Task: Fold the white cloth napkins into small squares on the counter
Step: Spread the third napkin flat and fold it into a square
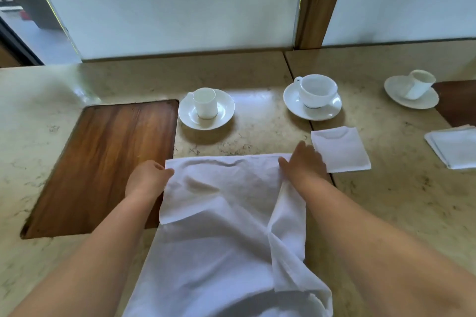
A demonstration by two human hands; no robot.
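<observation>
Head view: both hands' fingers pinching white napkin (226, 213) corners on beige marble counter (386, 201) below frosted panes (167, 2).

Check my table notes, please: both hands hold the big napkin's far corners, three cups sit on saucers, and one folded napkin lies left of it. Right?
One slip: the head view shows the folded napkin lying right of the big napkin, beside the right hand, not left. The rest stands.

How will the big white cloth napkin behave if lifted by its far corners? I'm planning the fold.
Probably floppy: the big white cloth napkin wrinkles and drapes over the counter's near edge. Likely light, since both hands pinch only its corners.
</observation>
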